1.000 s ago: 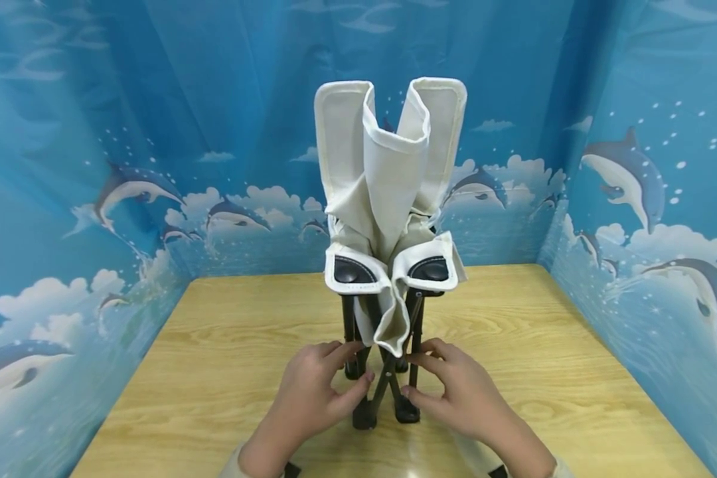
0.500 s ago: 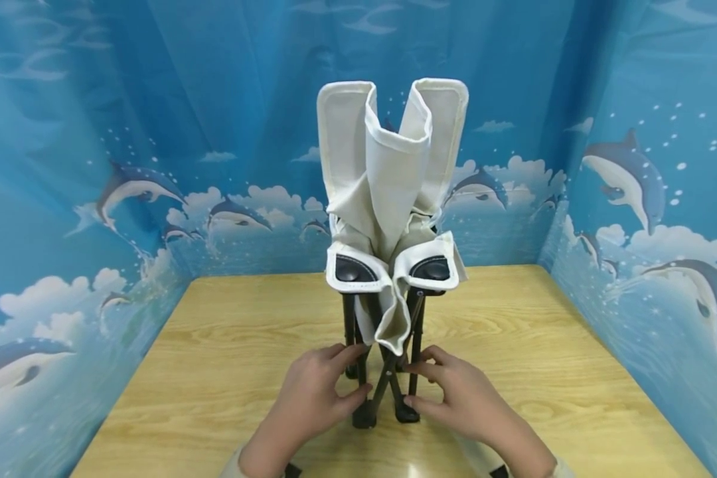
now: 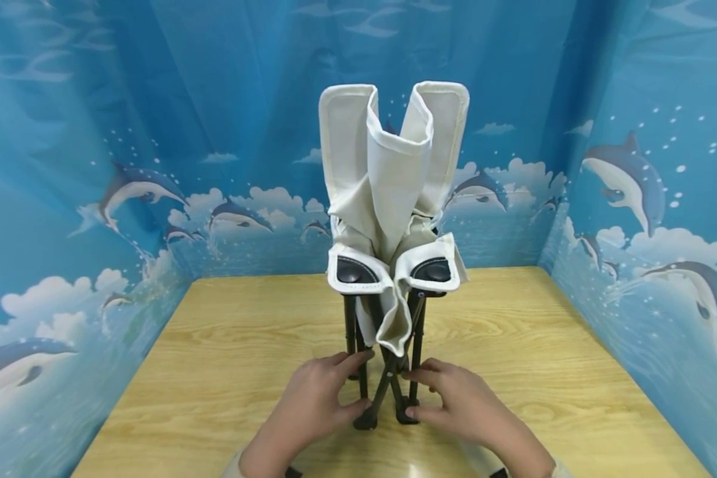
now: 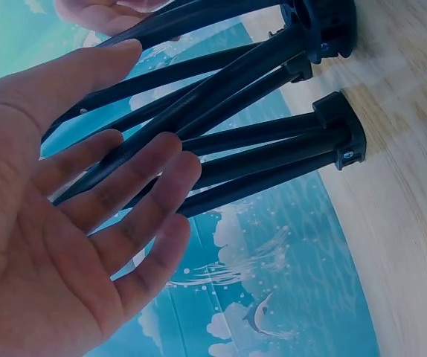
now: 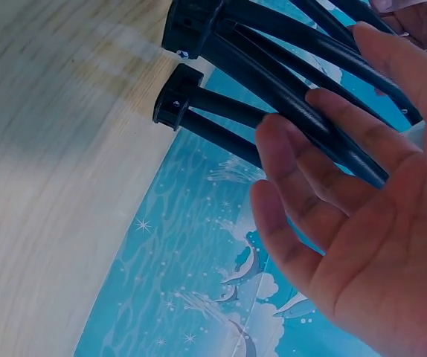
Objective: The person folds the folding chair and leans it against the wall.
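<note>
A folded camp chair (image 3: pixel 397 176) with white fabric stands upright in the middle of the wooden table. Black corner patches mark its lower fabric, and its black legs (image 3: pixel 388 378) are drawn close together, crossing at the front. My left hand (image 3: pixel 313 401) is at the left legs, low down. In the left wrist view its fingers (image 4: pixel 143 186) are spread and loosely bent beside the tubes, the thumb against or just in front of one. My right hand (image 3: pixel 463 401) is at the right legs likewise; in the right wrist view its fingers (image 5: pixel 295 160) are relaxed, lying by the tubes without wrapping them.
A wooden table (image 3: pixel 233 345) lies under the chair. Blue curtains (image 3: pixel 245 133) printed with dolphins and clouds close off the back and both sides. Black plastic feet (image 4: pixel 340 130) cap the chair's legs on the table top.
Both hands have sunk slightly lower along the legs, fingers still loose. The chair keeps its place and its folded shape; the view has shifted a little.
</note>
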The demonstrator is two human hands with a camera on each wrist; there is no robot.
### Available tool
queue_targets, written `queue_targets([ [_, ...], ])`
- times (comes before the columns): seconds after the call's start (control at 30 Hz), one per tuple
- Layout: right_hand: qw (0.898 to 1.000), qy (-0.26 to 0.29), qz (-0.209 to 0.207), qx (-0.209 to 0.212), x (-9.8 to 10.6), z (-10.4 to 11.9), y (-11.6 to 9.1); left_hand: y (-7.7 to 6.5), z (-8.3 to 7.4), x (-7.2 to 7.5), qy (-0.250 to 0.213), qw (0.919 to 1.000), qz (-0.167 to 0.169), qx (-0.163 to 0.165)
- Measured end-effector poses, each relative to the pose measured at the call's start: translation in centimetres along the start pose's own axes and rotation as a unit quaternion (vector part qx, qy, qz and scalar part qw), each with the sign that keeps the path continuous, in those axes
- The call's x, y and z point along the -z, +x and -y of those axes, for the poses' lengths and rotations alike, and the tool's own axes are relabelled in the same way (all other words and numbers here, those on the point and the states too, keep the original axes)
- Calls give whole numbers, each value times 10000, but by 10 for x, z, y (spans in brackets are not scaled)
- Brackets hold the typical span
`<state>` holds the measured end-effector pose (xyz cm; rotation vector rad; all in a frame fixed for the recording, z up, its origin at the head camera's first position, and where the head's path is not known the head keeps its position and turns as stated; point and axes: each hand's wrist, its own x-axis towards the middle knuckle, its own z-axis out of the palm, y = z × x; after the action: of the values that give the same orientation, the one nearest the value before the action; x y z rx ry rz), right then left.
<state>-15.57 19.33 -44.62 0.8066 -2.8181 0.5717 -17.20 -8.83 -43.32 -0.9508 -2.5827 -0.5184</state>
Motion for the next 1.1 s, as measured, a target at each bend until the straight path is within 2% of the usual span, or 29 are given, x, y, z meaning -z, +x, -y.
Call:
queue_targets([
  [0.13, 9993, 16, 361, -27, -1, -2, -1, 0, -1, 0, -5, 9999, 111, -7],
  [0.3, 9966, 323, 753, -128, -5, -4, 1, 0, -3, 0, 66, 9979, 625, 150],
  [0.43, 9952, 464, 841, -160, -7, -6, 1, 0, -5, 0, 159, 9955, 919, 179],
  [0.67, 9965, 242, 796, -125, -12, -6, -1, 0, -7, -2, 138, 9923, 1196, 283],
  [0.97, 9917, 487, 1160, -265, -12, -5, 1, 1, -9, -8, 300, 9839, 1713, 424],
  [1.1, 9913, 465, 1200, -292, -13, -5, 2, 1, -10, -9, 342, 9814, 1841, 422],
])
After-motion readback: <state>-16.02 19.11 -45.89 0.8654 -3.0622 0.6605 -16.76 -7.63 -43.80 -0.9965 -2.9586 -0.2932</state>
